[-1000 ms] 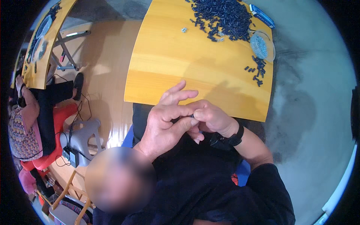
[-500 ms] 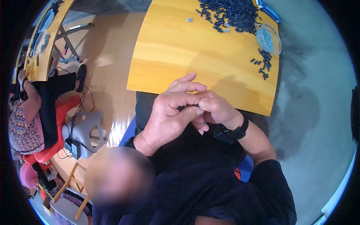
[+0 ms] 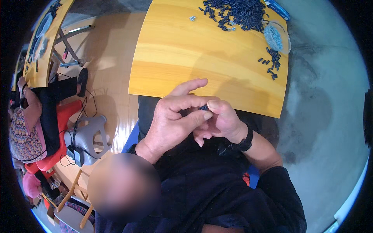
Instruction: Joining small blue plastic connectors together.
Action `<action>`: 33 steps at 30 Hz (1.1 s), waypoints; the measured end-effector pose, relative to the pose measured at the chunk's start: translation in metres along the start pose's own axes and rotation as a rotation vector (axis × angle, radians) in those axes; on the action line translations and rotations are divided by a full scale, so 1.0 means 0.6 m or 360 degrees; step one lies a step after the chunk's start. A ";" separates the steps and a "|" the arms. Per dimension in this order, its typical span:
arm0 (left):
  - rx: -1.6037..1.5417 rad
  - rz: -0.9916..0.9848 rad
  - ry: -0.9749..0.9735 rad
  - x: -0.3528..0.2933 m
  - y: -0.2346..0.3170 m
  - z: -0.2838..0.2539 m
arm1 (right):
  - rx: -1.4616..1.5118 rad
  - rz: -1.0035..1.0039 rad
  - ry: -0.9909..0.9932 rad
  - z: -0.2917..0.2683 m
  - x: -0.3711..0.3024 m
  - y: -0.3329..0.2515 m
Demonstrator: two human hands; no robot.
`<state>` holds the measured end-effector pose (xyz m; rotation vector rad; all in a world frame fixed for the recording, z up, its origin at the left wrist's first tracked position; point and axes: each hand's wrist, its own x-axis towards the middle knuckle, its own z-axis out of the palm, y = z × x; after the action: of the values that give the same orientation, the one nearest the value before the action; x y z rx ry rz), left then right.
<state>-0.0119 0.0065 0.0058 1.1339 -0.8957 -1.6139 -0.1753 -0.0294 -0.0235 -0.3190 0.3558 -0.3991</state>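
Just off the near edge of the yellow table [image 3: 171, 66], my two hands meet over my lap. Between their thumbs and index fingers is a small dark plastic piece [image 3: 203, 107], mostly covered by the fingers. My left hand [image 3: 175, 114] pinches it, with another finger stretched out. My right hand [image 3: 223, 118] is closed on its other side, the thumb at the piece. Any smaller part in the fingers is hidden. A heap of short black plastic pieces [image 3: 244, 13] lies at the table's far side.
A clear bowl of small silvery-blue parts [image 3: 274, 38] stands at the table's right edge. Near it are a few loose black pieces [image 3: 273, 62] and a blue box [image 3: 278, 8]. A tiny cluster of metal parts [image 3: 192, 18] lies far left. Another person [image 3: 29, 128] sits at a table to the left.
Both hands have stayed together, shifting slightly. The fingers have turned a little, so more of the dark piece shows. The table has moved slightly left in view.
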 end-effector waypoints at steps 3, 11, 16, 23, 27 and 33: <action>0.0330 0.0321 0.0014 0.006 -0.003 -0.007 | 0.0038 0.0126 0.0117 0.010 0.003 -0.010; 0.0400 0.0316 -0.0127 0.003 0.003 -0.017 | -0.0188 0.0310 0.0064 0.008 -0.002 -0.010; 0.0314 0.0348 -0.0177 0.004 0.002 -0.015 | -0.0492 0.0264 0.0001 0.006 -0.003 -0.016; 0.0229 0.0172 -0.0246 0.006 0.012 -0.018 | -0.0303 0.0086 0.0222 0.019 -0.005 0.014; 0.0291 0.0205 -0.0234 0.008 -0.002 -0.020 | -0.0084 0.0181 0.0234 0.026 -0.001 0.008; -0.0020 0.0300 -0.0027 -0.002 0.003 0.012 | -0.0022 -0.0005 -0.0096 0.013 0.001 -0.016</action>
<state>-0.0181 0.0077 0.0102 0.9971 -0.9728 -1.4747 -0.1749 -0.0359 -0.0135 -0.3444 0.2991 -0.3893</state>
